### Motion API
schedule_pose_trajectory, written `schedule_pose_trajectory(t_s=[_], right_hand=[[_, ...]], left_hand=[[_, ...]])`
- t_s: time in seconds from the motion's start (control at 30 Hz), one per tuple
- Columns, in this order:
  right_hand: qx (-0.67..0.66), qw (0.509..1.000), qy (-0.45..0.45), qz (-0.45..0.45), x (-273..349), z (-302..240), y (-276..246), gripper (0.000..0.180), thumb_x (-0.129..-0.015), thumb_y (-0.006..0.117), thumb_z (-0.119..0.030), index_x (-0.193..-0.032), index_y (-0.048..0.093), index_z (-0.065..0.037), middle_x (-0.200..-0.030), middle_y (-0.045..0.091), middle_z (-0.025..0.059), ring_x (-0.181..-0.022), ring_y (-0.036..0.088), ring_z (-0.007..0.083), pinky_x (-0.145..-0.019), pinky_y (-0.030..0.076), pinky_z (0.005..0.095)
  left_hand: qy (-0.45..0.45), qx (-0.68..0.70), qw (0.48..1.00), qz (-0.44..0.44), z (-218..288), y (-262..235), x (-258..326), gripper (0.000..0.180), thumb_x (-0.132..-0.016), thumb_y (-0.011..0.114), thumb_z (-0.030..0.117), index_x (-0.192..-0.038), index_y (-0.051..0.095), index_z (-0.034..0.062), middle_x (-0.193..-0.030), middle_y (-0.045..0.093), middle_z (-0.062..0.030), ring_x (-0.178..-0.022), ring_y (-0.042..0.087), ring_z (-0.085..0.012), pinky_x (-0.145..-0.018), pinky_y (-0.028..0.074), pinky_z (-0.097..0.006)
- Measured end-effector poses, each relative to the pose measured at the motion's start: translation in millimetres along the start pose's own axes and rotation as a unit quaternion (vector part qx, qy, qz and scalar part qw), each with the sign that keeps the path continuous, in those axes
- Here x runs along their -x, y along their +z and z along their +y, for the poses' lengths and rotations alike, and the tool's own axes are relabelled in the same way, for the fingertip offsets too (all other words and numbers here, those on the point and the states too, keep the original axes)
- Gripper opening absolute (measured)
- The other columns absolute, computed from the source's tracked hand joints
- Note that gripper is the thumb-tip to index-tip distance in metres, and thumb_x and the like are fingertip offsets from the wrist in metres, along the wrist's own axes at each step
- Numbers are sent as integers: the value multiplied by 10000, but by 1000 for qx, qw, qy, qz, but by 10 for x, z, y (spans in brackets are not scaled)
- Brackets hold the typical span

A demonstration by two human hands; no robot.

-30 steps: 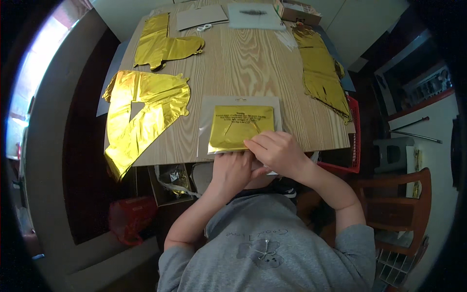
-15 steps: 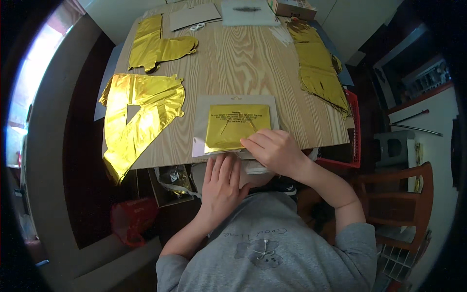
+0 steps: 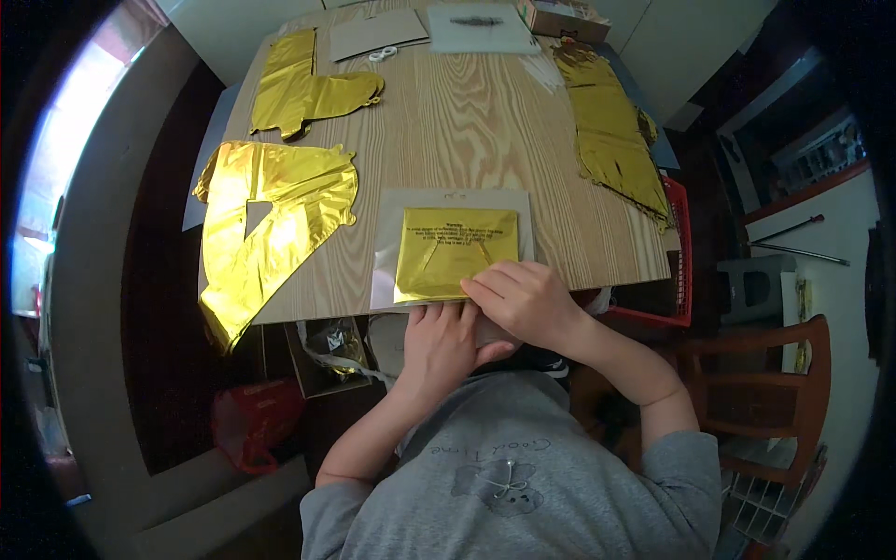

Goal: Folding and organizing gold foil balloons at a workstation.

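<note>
Pale wood grain runs away from me across the bench (image 3: pixel 448 121), and I sit tight against its near edge so the work lies right under my eyes. Straight in front of me is a folded gold foil square (image 3: pixel 455 252), lying flat inside a clear plastic sleeve (image 3: pixel 387 247) that shows as a grey border around it; the sleeve's open end seems to face me, though I cannot see the opening itself.

My left hand (image 3: pixel 441 341) lies palm down at the bench edge, fingers nearly flat and spread, touching the near border of the sleeve, most likely to keep it from sliding. My right hand (image 3: pixel 523 299) is loosely curled over the near right corner of the gold square, fingertips pressing on it; whether they pinch the foil or only rest on it I cannot tell.

Unfolded gold foil pieces are spread out of the way: a large crumpled one (image 3: pixel 271 224) at my left, a smaller one (image 3: pixel 303 89) beyond it, and a long one (image 3: pixel 611 131) along the right edge. Two flat grey sleeves (image 3: pixel 378 33) lie at the far end.
</note>
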State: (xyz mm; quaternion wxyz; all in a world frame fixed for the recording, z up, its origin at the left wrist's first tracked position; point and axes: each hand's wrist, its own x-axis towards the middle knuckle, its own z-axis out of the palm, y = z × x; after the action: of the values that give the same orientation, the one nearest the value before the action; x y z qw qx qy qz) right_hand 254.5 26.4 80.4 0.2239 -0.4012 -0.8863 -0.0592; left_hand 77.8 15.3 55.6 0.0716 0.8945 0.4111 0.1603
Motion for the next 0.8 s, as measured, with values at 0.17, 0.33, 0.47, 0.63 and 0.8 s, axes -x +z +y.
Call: schedule_pose_trajectory(t_s=[0.17,0.33,0.47,0.63,0.8], right_hand=[[-2,1000,1,-4,36,-40,0,288,-720,630,-164,-985,666,-57,-888,637,37,-821,635,179,-651,513,310],[3,1000,11,-12,58,-38,5,313,-722,633,-183,-1005,660,-52,-917,638,43,-850,634,182,-674,515,306],[3,1000,15,-9,68,-26,15,308,-726,631,-177,-1005,658,-50,-919,635,41,-859,631,180,-678,513,304],[32,999,29,0,113,3,91,283,-734,620,-148,-998,658,-52,-910,631,42,-855,629,179,-680,509,305],[68,997,25,19,128,109,190,261,-766,605,-176,-993,646,-55,-843,592,14,-813,597,160,-676,478,278]], left_hand=[[-48,56,989,-131,-11,-43,-142,776,-700,600,723,-1047,631,29,-947,661,-126,-916,642,-274,-786,484,-388],[-1,28,999,-43,-100,91,-158,737,-700,616,707,-999,634,33,-883,669,-118,-853,655,-269,-737,495,-398],[-55,21,988,-143,-41,53,-155,703,-741,635,625,-1054,624,-5,-979,657,-137,-927,637,-290,-820,484,-433],[34,-35,998,27,16,-62,42,585,-773,702,390,-1165,591,-30,-1168,603,-175,-1061,588,-301,-901,457,-441],[41,69,997,4,-113,-265,216,430,-799,683,200,-1170,589,1,-1231,587,-177,-1158,558,-306,-948,446,-445]])
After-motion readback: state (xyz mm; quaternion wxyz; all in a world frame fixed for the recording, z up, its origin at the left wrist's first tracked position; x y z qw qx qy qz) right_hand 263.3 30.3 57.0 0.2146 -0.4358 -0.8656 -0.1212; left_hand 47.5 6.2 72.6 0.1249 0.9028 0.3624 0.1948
